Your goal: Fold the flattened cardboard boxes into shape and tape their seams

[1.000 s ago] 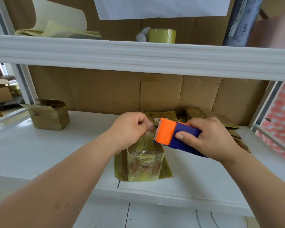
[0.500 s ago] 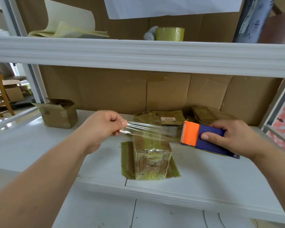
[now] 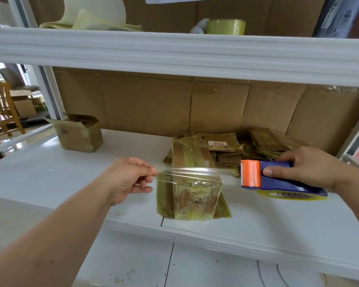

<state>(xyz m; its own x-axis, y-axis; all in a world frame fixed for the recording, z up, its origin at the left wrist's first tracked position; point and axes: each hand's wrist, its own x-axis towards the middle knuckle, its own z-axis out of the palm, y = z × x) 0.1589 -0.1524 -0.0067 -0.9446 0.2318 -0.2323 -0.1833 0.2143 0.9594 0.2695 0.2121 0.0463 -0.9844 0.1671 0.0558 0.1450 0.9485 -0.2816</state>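
Above the folded cardboard box (image 3: 192, 183) standing on the white shelf (image 3: 50, 172), a strip of clear tape (image 3: 187, 172) stretches from the left hand (image 3: 129, 177), which pinches its end left of the box, to the orange-and-blue tape dispenser (image 3: 278, 178) gripped by the right hand (image 3: 311, 166) right of it.

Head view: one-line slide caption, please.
Left hand pinches clear tape pulled from the dispenser in the right hand, above a folded box.

No legible txt found: label (image 3: 218, 144) on flat cardboard stack (image 3: 226, 148) at shelf back edge is blurred; poster (image 3: 336, 17) chars unreadable.
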